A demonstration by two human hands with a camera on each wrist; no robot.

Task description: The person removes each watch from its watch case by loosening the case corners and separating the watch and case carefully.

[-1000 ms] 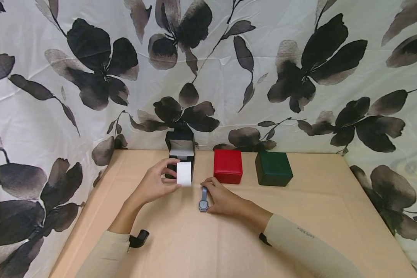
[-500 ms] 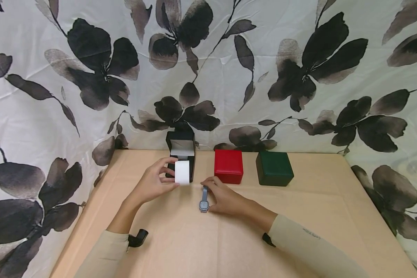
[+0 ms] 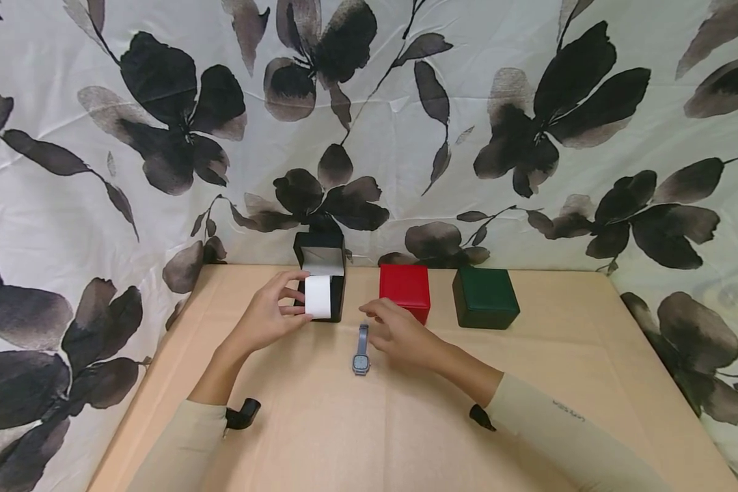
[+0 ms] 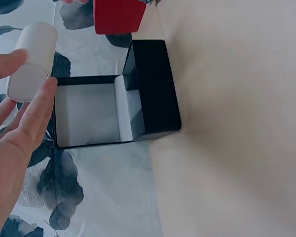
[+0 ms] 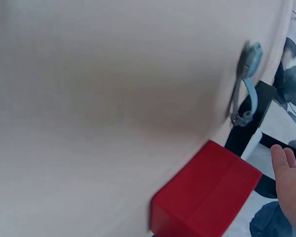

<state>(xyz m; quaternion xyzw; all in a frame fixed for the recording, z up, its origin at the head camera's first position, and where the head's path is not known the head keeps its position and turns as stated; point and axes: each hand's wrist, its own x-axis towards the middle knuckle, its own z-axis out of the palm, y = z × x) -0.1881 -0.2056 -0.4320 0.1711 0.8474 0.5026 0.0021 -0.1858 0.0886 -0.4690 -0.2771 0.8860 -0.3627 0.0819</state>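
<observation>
My left hand [image 3: 267, 316] pinches a white cylindrical watch cushion [image 3: 317, 296] between thumb and fingers. In the head view the cushion overlaps the front of a black watch box [image 3: 338, 301]. The lid of that box stands raised and its lining is light grey. Seen from the left wrist, the cushion [image 4: 37, 49] is beside the box [image 4: 160, 89], apart from it. A blue-grey wristwatch [image 3: 361, 352] lies on the table in front of the boxes. My right hand [image 3: 406, 335] hovers just right of the watch strap, fingers loosely bent and holding nothing.
A closed red box [image 3: 404, 280] stands right of the black one, partly behind my right hand. Farther right is a closed dark green box [image 3: 486, 297]. A floral cloth [image 3: 393, 157] hangs behind the table [image 3: 369, 437].
My right hand has let go of the watch and lifted slightly away to the right. My left hand has shifted a little left and farther back with the cushion.
</observation>
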